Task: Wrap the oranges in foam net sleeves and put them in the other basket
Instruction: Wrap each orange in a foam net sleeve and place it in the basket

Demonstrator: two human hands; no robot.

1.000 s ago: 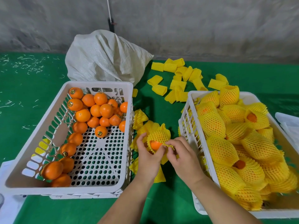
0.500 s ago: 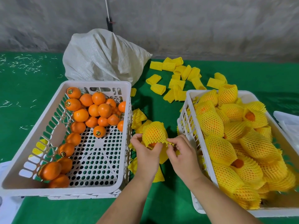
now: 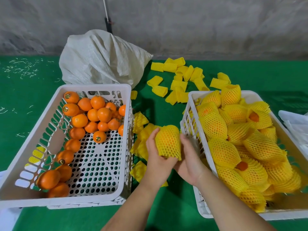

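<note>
Between the two baskets I hold an orange wrapped in a yellow foam net sleeve (image 3: 168, 141). My left hand (image 3: 156, 160) grips it from the left and below. My right hand (image 3: 190, 161) cups its right side and bottom. The orange shows only through the mesh. The white basket on the left (image 3: 95, 86) holds several bare oranges (image 3: 93, 114). The white basket on the right (image 3: 189, 104) is piled with wrapped oranges (image 3: 233, 139).
Loose yellow foam sleeves (image 3: 179, 77) lie scattered on the green table behind and between the baskets. A white woven sack (image 3: 100, 59) sits behind the left basket. White sheets (image 3: 295, 122) lie at the right edge. A grey wall runs along the back.
The sleeve has been pulled fully over the orange, hiding the bare end seen earlier. Both hands have shifted from pinching the sleeve's opening to cupping the wrapped fruit, moved slightly right.
</note>
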